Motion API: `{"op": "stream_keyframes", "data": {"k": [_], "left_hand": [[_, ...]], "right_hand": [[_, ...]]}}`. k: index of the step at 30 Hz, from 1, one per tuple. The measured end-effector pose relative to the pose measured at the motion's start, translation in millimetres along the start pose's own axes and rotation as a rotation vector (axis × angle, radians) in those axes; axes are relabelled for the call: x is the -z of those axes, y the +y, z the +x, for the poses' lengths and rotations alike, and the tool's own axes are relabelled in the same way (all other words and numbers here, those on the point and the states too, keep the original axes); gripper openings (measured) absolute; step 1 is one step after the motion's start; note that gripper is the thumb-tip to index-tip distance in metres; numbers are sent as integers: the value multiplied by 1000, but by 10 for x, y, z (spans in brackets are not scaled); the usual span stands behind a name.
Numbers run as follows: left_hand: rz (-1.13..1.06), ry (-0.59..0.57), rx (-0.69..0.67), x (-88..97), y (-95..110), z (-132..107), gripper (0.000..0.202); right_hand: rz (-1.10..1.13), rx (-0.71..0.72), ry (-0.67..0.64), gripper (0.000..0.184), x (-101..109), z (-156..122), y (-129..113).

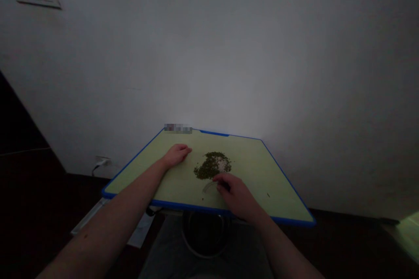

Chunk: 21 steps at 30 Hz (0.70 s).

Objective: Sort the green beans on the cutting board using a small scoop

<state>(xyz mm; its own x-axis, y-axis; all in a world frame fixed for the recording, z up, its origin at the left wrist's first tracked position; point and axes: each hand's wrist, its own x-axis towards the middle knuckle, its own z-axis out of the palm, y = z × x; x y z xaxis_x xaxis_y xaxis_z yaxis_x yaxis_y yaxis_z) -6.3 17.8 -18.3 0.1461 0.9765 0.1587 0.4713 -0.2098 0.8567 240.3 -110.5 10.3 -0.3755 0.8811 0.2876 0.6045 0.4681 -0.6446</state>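
Green heap of small grains (207,170) lies on a pale board (248,150), longest from near left to far right, just beyond the nearer right hand (233,189), fingers pinched on a clear curved strip (208,187); left hand (176,155) leftward, fingers curled, grip hidden.

A heap of small dark-green bits (206,170) is spread loosely near the middle of the worktop (262,170), thinned into scattered crumbs at its edges. A pale, whitish patch (222,165) is bordered by the green along its upper and left sides – whether it is made up of fine grains cannot be made out. Just below the heap, a thin, curved, see-through strip (208,186) is held by one end in the right hand (234,189), its free end pointed down and to the left.
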Motion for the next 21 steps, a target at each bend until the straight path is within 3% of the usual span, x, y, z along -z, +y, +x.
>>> {"op": "stream_keyframes", "data": {"k": [4, 8, 14, 21], "left_hand": [[3, 7, -4, -5, -28, 19, 39], [5, 3, -5, 6, -36, 26, 40], [6, 0, 0, 21, -17, 10, 41], [3, 11, -3, 13, -20, 10, 40]], "right_hand": [[-27, 131, -40, 26, -153, 223, -151], [-56, 134, -134, 27, -244, 298, -146], [-53, 83, -145, 28, -167, 144, -43], [-6, 13, -72, 26, -74, -69, 28]]}}
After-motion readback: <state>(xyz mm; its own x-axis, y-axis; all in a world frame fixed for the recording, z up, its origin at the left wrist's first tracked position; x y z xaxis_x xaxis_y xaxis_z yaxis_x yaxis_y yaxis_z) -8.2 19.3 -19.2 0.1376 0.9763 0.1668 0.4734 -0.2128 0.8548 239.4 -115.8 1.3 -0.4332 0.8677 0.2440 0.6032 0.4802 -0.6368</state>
